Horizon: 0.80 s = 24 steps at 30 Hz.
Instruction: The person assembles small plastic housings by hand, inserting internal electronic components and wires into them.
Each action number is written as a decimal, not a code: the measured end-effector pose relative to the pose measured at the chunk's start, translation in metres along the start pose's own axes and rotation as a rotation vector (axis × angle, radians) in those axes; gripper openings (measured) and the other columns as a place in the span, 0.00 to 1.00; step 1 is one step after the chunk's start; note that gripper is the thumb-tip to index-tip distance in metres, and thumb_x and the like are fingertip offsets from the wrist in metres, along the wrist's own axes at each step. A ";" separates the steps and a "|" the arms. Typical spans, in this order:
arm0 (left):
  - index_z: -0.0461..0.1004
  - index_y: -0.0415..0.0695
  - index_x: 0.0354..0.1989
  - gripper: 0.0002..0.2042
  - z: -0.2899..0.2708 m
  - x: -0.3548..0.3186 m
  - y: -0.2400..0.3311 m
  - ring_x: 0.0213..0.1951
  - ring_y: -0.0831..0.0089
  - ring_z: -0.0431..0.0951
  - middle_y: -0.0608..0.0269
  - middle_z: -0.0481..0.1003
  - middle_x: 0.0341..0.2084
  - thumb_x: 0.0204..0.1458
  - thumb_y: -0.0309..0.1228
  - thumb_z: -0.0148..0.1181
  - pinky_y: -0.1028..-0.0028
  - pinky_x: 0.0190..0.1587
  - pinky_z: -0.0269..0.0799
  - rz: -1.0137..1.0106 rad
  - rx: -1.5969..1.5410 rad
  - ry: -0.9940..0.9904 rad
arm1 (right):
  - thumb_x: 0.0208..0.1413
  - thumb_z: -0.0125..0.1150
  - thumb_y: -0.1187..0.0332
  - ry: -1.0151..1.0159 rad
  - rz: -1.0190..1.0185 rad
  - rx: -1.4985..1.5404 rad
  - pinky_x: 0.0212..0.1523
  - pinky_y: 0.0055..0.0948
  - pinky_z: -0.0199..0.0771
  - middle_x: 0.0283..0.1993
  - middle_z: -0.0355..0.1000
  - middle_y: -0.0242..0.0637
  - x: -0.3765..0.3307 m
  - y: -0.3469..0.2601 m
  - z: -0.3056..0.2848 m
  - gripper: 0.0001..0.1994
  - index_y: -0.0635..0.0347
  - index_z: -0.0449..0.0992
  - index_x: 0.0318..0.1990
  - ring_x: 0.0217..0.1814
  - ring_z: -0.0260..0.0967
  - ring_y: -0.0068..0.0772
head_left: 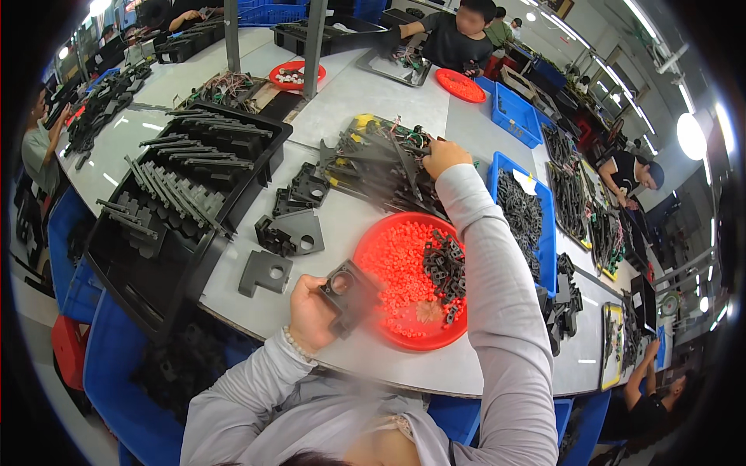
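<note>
My left hand (312,317) is closed on a dark grey plastic part with a round hole (346,290), held up at the left side of a red bowl (371,329). In the bowl lie many small red plastic pieces (398,268) and a cluster of small black clips (446,268). My right arm stretches over the bowl's right side. At the far end of it, my right hand (447,158) is curled at the edge of a heap of long black plastic parts (381,167) with thin wires among them. What its fingers hold is hidden.
Left of the heap are similar holed parts (266,273) and a black crate (264,159) with stacked grey pieces. Blue bins (548,233) stand at right, one full of black parts. Across the table a person (458,39) works beside a metal tray (392,71) and red dish (460,85).
</note>
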<state>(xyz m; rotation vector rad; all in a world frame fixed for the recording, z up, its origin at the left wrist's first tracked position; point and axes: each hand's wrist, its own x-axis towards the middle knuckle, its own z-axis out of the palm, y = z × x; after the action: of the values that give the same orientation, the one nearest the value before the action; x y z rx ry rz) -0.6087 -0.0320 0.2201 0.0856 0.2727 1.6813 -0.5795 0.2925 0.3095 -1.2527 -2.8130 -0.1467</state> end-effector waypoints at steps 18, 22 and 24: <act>0.66 0.47 0.45 0.20 0.000 -0.001 -0.018 0.51 0.47 0.68 0.42 0.67 0.49 0.55 0.49 0.42 0.53 0.46 0.69 -0.084 0.073 0.011 | 0.52 0.51 0.62 0.723 0.137 0.726 0.45 0.34 0.68 0.39 0.74 0.50 0.017 0.138 -0.084 0.16 0.63 0.72 0.44 0.44 0.72 0.43; 0.63 0.46 0.52 0.22 0.004 -0.002 -0.024 0.50 0.49 0.69 0.43 0.67 0.49 0.55 0.47 0.44 0.54 0.45 0.69 -0.071 0.070 0.033 | 0.53 0.55 0.64 0.849 -0.057 0.569 0.36 0.29 0.67 0.29 0.72 0.41 0.004 0.167 -0.098 0.15 0.65 0.72 0.43 0.31 0.68 0.32; 0.64 0.46 0.51 0.21 0.003 -0.004 -0.026 0.50 0.50 0.69 0.43 0.67 0.48 0.55 0.47 0.45 0.55 0.45 0.69 -0.064 0.097 0.047 | 0.53 0.52 0.60 0.664 -0.010 0.450 0.44 0.40 0.68 0.37 0.74 0.49 -0.004 0.168 -0.100 0.16 0.58 0.71 0.45 0.41 0.71 0.53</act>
<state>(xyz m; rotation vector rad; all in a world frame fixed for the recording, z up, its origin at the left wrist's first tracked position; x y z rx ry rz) -0.5823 -0.0327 0.2170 0.1086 0.3891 1.6076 -0.4499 0.3902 0.4193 -0.8756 -2.1205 0.0618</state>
